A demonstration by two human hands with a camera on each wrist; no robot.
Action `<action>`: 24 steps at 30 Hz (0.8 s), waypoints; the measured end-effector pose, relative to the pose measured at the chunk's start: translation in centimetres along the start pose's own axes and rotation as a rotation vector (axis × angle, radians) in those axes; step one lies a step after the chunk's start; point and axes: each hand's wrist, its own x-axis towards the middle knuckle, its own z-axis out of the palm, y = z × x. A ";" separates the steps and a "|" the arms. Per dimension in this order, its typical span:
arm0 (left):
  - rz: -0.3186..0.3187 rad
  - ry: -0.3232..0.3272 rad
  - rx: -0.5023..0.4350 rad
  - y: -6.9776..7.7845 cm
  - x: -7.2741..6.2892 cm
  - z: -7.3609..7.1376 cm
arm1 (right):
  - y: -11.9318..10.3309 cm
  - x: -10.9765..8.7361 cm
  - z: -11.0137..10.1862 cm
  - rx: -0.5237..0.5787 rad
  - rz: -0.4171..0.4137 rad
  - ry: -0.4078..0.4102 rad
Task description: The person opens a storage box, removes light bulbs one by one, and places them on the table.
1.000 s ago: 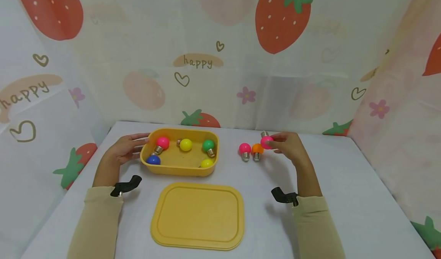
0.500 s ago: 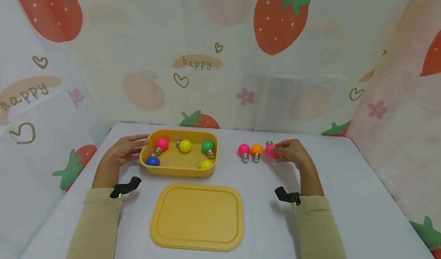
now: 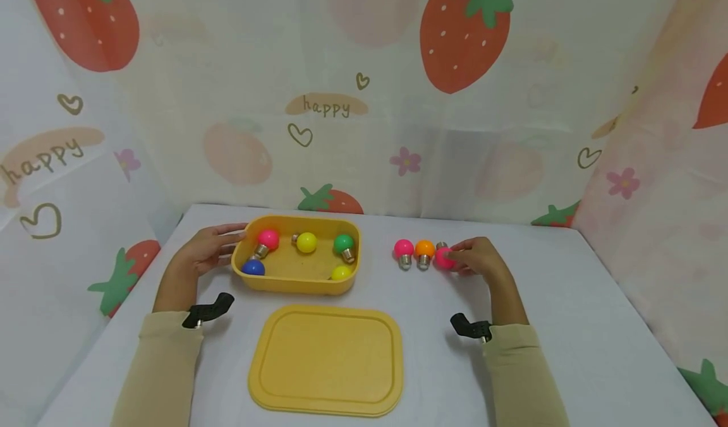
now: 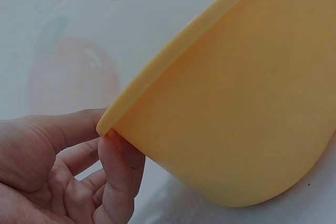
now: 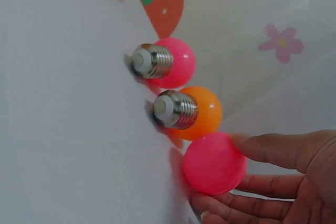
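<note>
My left hand [image 3: 212, 250] is at the left end of a yellow plastic box [image 3: 301, 285]. In the left wrist view its fingers [image 4: 116, 177] pinch the box's rim [image 4: 157, 72]. Inside the box lie a pink bulb [image 3: 268, 238], a blue bulb [image 3: 253, 267], a green bulb [image 3: 344, 244] and two yellow ones. My right hand [image 3: 480, 256] pinches another pink light bulb [image 5: 214, 163] by its globe, the metal base pointing away from me. Beside it on the table lie an orange bulb [image 5: 206, 114] and a pink bulb [image 5: 181, 64], bases towards me.
A flat yellow lid [image 3: 326, 360] lies on the white table [image 3: 569, 326] in front of the box. A strawberry-printed curtain [image 3: 256, 67] stands behind the table and along both sides.
My right hand has brought the pink bulb down and towards me, to the right end of the row, next to the orange bulb. The left hand stays at the box.
</note>
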 end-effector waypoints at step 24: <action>0.001 -0.016 0.009 -0.2 0.2 0.0 | -0.2 -0.4 -0.3 -0.080 -0.094 0.160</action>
